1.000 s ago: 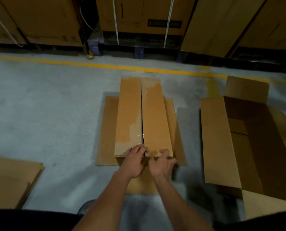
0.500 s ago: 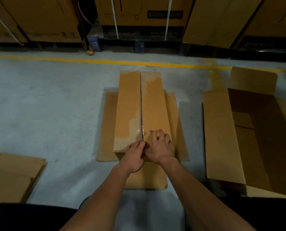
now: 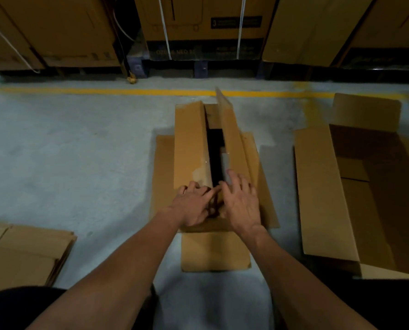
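Observation:
A long narrow cardboard box [image 3: 190,144] lies on the floor in front of me, its near end under my hands. Its left top flap lies flat. The right top flap [image 3: 232,139] is tilted up, leaving a dark gap along the middle seam, with a strip of clear tape hanging at its inner edge. My left hand [image 3: 192,204] rests on the near end of the left flap, fingertips at the seam. My right hand [image 3: 240,201] holds the near end of the right flap, fingers spread on top and thumb at the gap.
The box's lower flaps [image 3: 215,251] lie spread flat on the grey floor. An open empty carton [image 3: 322,186] sits at the right and a stack of flattened cardboard [image 3: 22,256] at the left. Beyond a yellow floor line [image 3: 103,91] stand large strapped cartons [image 3: 198,27].
The top seam was closed before; now the right flap has lifted and a dark gap has opened. My right hand moved from the near edge up onto that flap.

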A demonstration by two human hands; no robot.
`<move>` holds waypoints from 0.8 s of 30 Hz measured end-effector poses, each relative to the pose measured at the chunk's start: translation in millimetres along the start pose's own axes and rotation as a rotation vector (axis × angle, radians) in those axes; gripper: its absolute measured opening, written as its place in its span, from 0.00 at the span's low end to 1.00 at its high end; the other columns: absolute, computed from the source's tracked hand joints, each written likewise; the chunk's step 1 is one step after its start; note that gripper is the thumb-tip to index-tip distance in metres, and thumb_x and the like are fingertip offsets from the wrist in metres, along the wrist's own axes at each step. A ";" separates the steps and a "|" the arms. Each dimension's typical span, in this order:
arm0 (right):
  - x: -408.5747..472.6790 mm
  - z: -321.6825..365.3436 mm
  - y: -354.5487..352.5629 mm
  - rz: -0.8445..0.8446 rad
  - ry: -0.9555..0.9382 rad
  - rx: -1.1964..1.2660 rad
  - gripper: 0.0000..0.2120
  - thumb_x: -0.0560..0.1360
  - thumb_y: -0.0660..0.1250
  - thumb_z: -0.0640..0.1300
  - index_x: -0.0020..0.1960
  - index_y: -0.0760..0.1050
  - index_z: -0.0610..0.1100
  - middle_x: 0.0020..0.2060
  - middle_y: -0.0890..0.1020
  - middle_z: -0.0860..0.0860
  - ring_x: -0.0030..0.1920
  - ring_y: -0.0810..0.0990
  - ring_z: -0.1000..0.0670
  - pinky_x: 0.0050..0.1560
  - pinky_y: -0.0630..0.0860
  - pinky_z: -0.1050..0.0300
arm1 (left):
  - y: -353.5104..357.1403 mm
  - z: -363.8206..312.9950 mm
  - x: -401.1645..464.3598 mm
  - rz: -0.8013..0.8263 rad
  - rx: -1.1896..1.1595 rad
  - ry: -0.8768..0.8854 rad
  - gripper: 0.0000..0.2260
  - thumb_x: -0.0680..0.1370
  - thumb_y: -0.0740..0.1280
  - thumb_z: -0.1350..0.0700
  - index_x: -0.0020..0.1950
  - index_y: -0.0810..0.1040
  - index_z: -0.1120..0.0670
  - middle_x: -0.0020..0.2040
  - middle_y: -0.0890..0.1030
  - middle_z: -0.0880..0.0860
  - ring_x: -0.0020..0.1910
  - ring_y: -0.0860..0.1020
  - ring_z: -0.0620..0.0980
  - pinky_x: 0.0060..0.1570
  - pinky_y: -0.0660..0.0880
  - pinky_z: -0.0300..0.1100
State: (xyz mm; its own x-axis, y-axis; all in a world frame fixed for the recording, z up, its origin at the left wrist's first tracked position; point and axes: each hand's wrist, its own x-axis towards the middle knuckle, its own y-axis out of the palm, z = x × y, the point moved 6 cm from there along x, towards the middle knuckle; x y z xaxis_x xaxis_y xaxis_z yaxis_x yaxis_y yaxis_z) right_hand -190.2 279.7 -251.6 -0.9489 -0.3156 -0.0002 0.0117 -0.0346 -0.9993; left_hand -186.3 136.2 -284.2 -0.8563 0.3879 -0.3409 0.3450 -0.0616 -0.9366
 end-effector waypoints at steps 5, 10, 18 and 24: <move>2.3 -46.9 -26.5 0.125 0.175 -0.272 0.25 0.82 0.65 0.47 0.78 0.71 0.47 0.85 0.51 0.43 0.83 0.44 0.31 0.79 0.45 0.24 | -3.9 -10.0 -1.3 0.015 -0.049 0.002 0.27 0.86 0.56 0.40 0.84 0.56 0.44 0.87 0.49 0.47 0.81 0.54 0.61 0.76 0.59 0.63; -5.3 -88.7 34.6 0.539 0.381 -0.134 0.31 0.85 0.52 0.53 0.85 0.51 0.45 0.85 0.50 0.39 0.84 0.46 0.32 0.78 0.41 0.25 | 16.0 -21.6 3.2 0.057 -0.016 0.013 0.21 0.86 0.52 0.37 0.77 0.68 0.39 0.87 0.47 0.48 0.82 0.52 0.63 0.77 0.56 0.69; 4.2 -79.6 57.8 0.386 0.535 0.410 0.16 0.85 0.60 0.43 0.72 0.66 0.43 0.62 0.78 0.40 0.60 0.81 0.39 0.59 0.79 0.46 | -17.6 -8.5 -0.9 -0.285 -0.075 -0.209 0.15 0.83 0.65 0.46 0.67 0.78 0.49 0.83 0.58 0.50 0.75 0.65 0.57 0.58 0.82 0.53; 14.0 -77.2 55.8 0.434 0.554 0.461 0.23 0.85 0.61 0.42 0.78 0.63 0.42 0.68 0.76 0.39 0.66 0.80 0.38 0.64 0.79 0.45 | -49.8 60.0 -53.8 -0.593 -0.058 -0.520 0.26 0.77 0.69 0.57 0.76 0.72 0.53 0.75 0.71 0.49 0.63 0.72 0.56 0.56 0.78 0.54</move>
State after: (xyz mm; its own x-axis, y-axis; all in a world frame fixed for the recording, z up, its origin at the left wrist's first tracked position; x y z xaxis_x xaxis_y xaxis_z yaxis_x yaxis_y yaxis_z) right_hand -227.1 346.6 -310.2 -0.8468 0.1170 -0.5188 0.4244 -0.4393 -0.7918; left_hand -180.4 63.2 -224.1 -0.9684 -0.1393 0.2069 -0.2186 0.0743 -0.9730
